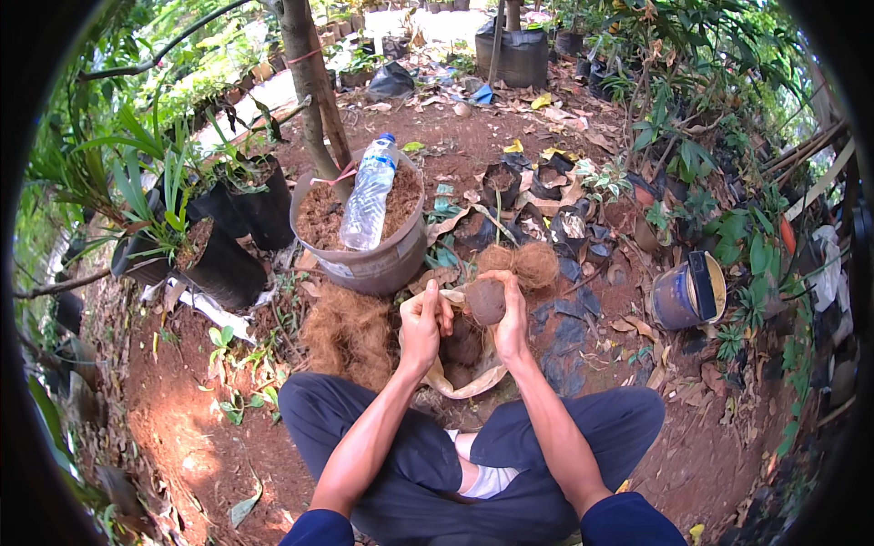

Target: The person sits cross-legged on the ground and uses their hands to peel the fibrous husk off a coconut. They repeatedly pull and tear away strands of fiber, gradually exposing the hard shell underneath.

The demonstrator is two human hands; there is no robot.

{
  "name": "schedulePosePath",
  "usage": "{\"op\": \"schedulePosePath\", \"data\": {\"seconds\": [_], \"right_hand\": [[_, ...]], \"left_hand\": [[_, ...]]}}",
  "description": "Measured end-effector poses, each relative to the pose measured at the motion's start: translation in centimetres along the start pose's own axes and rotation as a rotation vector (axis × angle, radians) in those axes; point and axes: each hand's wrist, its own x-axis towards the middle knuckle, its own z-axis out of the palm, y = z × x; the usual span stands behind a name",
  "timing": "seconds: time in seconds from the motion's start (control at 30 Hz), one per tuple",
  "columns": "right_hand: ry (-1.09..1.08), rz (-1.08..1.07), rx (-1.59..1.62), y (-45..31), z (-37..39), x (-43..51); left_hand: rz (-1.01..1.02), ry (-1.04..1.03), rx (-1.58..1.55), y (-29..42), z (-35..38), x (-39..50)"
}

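My right hand is closed around a round brown ball, which looks like packed soil, and holds it above an open pale sack. Darker brown lumps lie inside the sack. Just left of the ball is my left hand, thumb raised and fingers curled; whether something small is between its fingers cannot be told. A loose heap of brown coir fibre lies to the left of the sack. Beyond my right hand sit fibre-wrapped balls on the ground.
A large pot around a tree trunk holds brown fill, with a plastic water bottle leaning in it. Black-bagged plants stand at the left. A small bucket lies tilted at the right. Small black planting bags stand beyond the balls.
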Motion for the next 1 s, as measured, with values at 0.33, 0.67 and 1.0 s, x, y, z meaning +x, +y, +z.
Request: {"op": "schedulePosePath", "data": {"seconds": [0.33,0.67,1.0], "right_hand": [[-0.07,0.056,0.074,0.1,-0.5,0.4],[0.073,0.302,0.192,-1.3,-0.2,-0.1],[0.112,0.357,0.313,-2.9,-0.4,0.0]], "left_hand": [[-0.017,0.006,0.041,-0.3,0.3,-0.1],[0.001,0.008,0.089,-0.8,0.8,-0.1],[-0.004,-0.031,0.038,-0.9,0.7,-0.2]]}}
